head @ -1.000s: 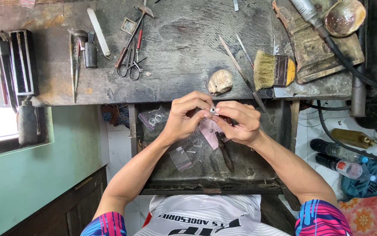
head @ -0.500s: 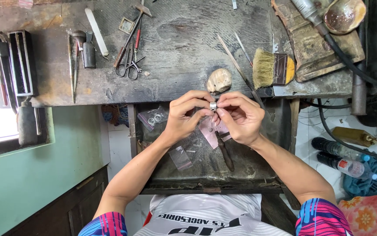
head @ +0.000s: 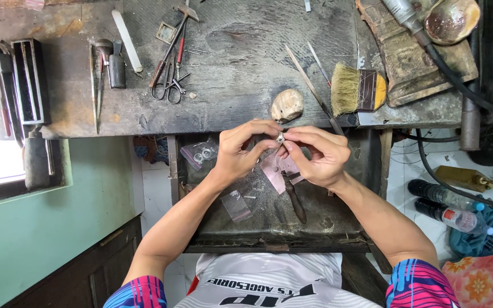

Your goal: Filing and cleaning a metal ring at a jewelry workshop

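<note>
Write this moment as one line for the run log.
left hand: pinches small silver ring | right hand: pinches same ring | place: above open drawer, below workbench edge | nearby: shell-like piece, brush

Small craft workshop, likely metalwork. A scarred, blackened workbench [head: 229, 91] is carrying scissors [head: 169, 85], files [head: 309, 80], a brush [head: 357, 91] and a hose [head: 457, 80]. An open drawer [head: 269, 228] below is holding small bags [head: 200, 154] and a handled tool [head: 295, 199]. Bottles [head: 446, 205] are lying on the tiled floor.
</note>
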